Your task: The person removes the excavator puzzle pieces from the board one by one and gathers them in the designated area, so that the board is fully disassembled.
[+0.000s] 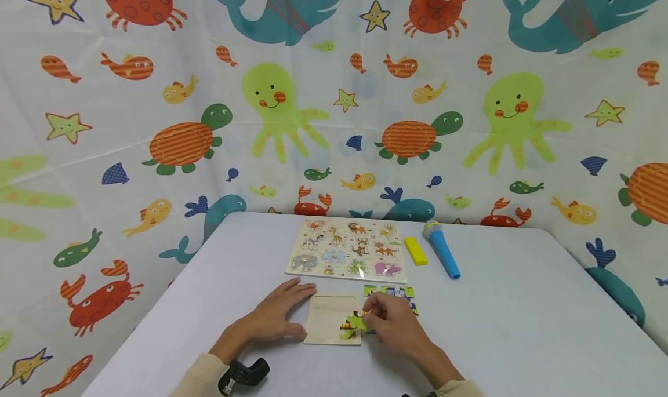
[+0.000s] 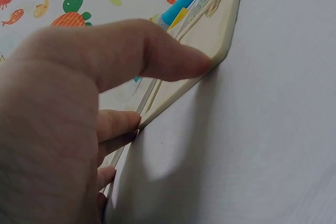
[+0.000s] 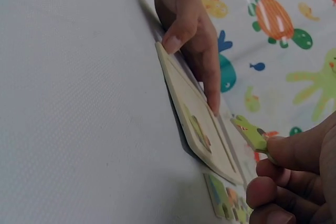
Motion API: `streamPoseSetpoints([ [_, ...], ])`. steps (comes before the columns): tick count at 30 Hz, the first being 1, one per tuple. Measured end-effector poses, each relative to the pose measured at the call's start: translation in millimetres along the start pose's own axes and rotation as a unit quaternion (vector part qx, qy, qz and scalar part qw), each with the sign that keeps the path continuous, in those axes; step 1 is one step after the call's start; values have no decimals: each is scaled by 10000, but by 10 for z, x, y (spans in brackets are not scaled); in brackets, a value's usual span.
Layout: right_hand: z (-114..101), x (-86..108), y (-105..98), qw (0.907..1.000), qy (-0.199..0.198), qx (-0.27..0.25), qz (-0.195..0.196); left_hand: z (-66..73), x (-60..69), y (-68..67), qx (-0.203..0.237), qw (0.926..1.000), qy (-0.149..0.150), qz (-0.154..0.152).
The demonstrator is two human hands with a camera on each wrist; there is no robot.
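Observation:
A small square wooden puzzle tray (image 1: 326,313) lies flat on the white table. My left hand (image 1: 273,314) rests along its left side, thumb at the near corner and fingers spread toward the far one; the left wrist view shows the thumb (image 2: 178,61) touching the rim. Between thumb and fingertips, my right hand (image 1: 395,323) pinches a green jigsaw piece (image 3: 249,134), tilted and raised above the tray's right part. One jigsaw piece (image 1: 348,332) lies inside the tray at the near right corner. Several loose jigsaw pieces (image 1: 406,292) sit beyond the right hand, partly hidden by it.
Behind the tray lies a large animal peg-puzzle board (image 1: 341,246). To its right are a yellow block (image 1: 415,251) and a blue toy microphone (image 1: 443,252). A sea-animal curtain (image 1: 313,124) hangs along the table's back edge.

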State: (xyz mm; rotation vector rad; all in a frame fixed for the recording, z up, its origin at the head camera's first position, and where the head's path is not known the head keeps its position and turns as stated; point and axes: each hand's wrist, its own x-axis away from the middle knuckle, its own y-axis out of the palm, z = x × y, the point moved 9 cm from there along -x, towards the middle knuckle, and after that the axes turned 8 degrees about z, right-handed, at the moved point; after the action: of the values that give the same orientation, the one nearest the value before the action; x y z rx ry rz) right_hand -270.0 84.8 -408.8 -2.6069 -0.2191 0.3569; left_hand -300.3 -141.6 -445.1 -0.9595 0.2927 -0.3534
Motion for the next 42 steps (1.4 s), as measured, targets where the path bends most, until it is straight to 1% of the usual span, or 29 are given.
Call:
streamPoseSetpoints([
  [6,105,33,-150,9994,217,-93,242,1,14,6,-1,10000,7,6],
  [10,182,54,-249,9984,370,-142,405,-16,18,9,-2,10000,-43,-34],
  [16,296,99,-362,9964,612,-179,562,-29,9,6,22,10000,-61,-37],
  [21,369,121,-431,9951,784,-32,605,-22,8,8,13,10000,-70,-23],
  [26,433,130,-506,9922,1043,99,682,-15,16,4,34,9999,-97,-9],
  [32,485,141,-511,9905,1230,145,605,-6,22,1,30,10000,-77,-4],
  [36,508,145,-493,9906,1235,180,564,-11,22,7,5,10000,-81,-18],
  [42,529,139,-480,9903,1206,386,568,-2,15,7,-41,9999,-112,-2],
])
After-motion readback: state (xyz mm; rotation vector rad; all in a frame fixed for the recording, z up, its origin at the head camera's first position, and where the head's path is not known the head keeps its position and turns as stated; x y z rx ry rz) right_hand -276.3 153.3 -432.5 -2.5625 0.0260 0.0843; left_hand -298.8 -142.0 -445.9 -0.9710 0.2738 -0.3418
